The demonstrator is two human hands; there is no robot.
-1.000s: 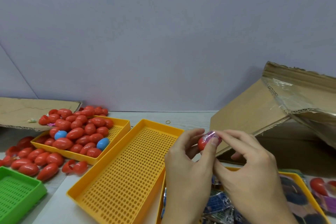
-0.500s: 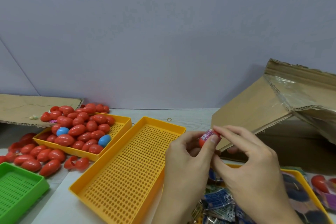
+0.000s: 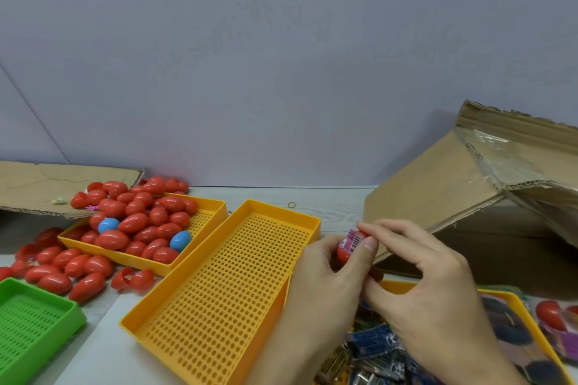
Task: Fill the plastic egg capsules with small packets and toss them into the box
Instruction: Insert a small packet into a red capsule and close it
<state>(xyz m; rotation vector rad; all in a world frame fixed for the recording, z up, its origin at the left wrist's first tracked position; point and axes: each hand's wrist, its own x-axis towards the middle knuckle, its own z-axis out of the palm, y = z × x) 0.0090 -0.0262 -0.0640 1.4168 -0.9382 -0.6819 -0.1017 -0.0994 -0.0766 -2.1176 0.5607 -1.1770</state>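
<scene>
Head view, two hands, left hand (image 3: 322, 275) and right hand (image 3: 428, 284) fingers clamped on one red egg capsule (image 3: 345, 252), two blue eggs (image 3: 180, 240).

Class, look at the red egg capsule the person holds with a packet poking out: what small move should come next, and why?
Probably push the packet fully down into the red capsule half. The left hand grips the half while the right hand fingertips sit on the packet, which sticks out above the rim, so the egg likely cannot close yet.

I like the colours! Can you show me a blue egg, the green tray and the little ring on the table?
blue egg (image 3: 180, 240): head view, middle of its shell.
green tray (image 3: 76, 316): head view, right wall.
little ring (image 3: 291, 205): head view, on the thin loop.
</scene>
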